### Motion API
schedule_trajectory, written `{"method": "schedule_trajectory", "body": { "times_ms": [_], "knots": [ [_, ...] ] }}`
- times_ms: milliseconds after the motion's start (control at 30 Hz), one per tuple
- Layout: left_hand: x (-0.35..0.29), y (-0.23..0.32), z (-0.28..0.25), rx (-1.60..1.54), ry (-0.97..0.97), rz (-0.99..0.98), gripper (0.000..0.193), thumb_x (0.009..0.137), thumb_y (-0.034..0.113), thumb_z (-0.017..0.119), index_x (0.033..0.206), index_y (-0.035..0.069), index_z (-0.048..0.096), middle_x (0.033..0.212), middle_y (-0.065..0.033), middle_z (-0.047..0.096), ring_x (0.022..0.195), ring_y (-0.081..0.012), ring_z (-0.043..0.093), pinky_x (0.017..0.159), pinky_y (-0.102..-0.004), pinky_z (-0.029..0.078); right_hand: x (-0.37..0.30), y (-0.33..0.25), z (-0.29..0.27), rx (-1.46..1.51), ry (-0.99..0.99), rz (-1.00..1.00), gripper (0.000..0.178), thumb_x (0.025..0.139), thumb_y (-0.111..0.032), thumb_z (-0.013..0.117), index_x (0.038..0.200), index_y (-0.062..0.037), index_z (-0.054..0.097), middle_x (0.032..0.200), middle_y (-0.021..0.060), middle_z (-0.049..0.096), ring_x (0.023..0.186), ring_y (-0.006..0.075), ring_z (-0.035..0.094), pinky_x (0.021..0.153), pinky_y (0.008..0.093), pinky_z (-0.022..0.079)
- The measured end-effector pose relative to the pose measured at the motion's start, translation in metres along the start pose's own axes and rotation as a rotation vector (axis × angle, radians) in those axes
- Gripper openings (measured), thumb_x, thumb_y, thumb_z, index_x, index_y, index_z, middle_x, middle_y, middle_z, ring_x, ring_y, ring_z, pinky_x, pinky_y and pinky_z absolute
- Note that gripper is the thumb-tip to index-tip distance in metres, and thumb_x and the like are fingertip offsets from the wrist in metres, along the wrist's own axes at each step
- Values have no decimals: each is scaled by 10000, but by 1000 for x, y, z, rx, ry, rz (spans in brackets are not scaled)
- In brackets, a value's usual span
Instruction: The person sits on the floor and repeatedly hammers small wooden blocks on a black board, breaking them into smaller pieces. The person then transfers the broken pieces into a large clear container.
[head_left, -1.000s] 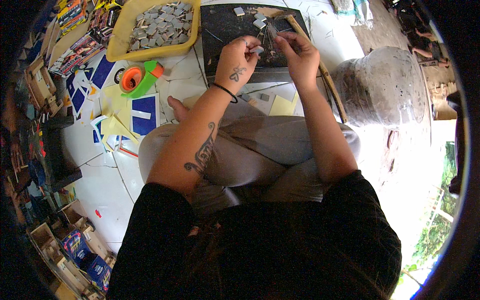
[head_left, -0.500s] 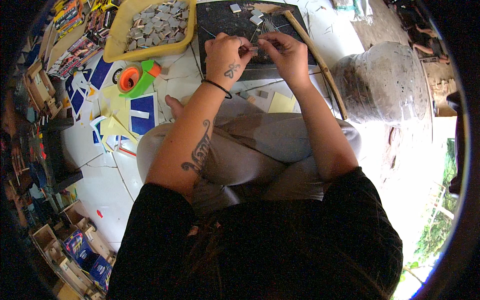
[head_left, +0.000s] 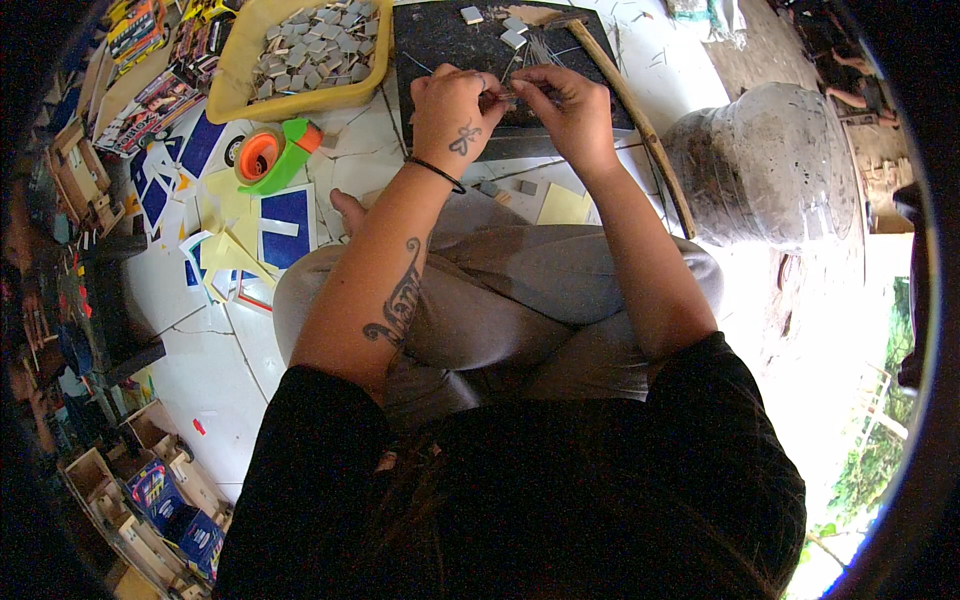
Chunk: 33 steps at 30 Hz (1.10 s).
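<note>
My left hand (head_left: pixel 452 108) and my right hand (head_left: pixel 572 112) meet over a black block (head_left: pixel 432 32), fingers pinched together. Between the fingertips is something small and thin that I cannot make out. Just beyond my right fingers lies a bunch of thin grey wires or nails (head_left: pixel 543 50). Several small grey-topped square pieces (head_left: pixel 513 39) lie at the block's far side. A hammer (head_left: pixel 640 122) with a long wooden handle rests along the right edge of the block, its head at the far end.
A yellow tub (head_left: pixel 232 78) full of square pieces stands at the far left. Nearer are a green and orange tape dispenser (head_left: pixel 285 160) and paper scraps (head_left: pixel 232 252). A large plastic-wrapped rounded object (head_left: pixel 765 165) stands right; wooden toy vehicles (head_left: pixel 160 505) line the left.
My right hand has shifted slightly left, closer to my left fingertips. The tub, hammer and loose pieces have stayed put.
</note>
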<state>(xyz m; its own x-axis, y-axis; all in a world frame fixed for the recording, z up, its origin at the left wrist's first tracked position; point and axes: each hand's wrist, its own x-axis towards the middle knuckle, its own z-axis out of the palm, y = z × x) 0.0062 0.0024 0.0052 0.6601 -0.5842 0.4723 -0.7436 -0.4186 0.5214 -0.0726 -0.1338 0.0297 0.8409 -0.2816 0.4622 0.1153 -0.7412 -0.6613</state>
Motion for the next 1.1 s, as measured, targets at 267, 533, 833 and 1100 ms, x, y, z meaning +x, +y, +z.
{"method": "schedule_trajectory", "body": {
  "times_ms": [267,533,833,1100],
  "knots": [
    [0,0,0,11,10,3,147,687,220,724,797,131,683,750,-21,660,833,-231,576,786,-403,369,1,-6,-2,-38,-7,-31,135,796,-82,674,914,-18,683,836,118,682,717,159,662,658,274,520],
    [2,2,7,-149,55,-48,135,699,181,695,801,96,678,742,-63,652,843,-254,586,750,-426,402,4,-7,-5,-32,-49,-133,143,763,-91,661,893,-32,669,854,137,668,755,288,658,689,343,521],
    [4,1,9,-320,97,53,94,758,90,665,736,0,646,692,-120,614,568,-253,590,550,-319,473,-4,11,-65,-576,-32,-5,520,751,-204,716,1217,-80,520,1204,170,521,1114,347,493,958,417,408],
    [4,1,11,-325,80,-33,150,800,168,663,799,19,646,680,-109,612,570,-225,588,549,-308,461,-32,70,-105,-457,-295,419,521,815,-88,600,1265,-23,346,1046,268,583,1013,393,573,851,425,446]
  ]
}}
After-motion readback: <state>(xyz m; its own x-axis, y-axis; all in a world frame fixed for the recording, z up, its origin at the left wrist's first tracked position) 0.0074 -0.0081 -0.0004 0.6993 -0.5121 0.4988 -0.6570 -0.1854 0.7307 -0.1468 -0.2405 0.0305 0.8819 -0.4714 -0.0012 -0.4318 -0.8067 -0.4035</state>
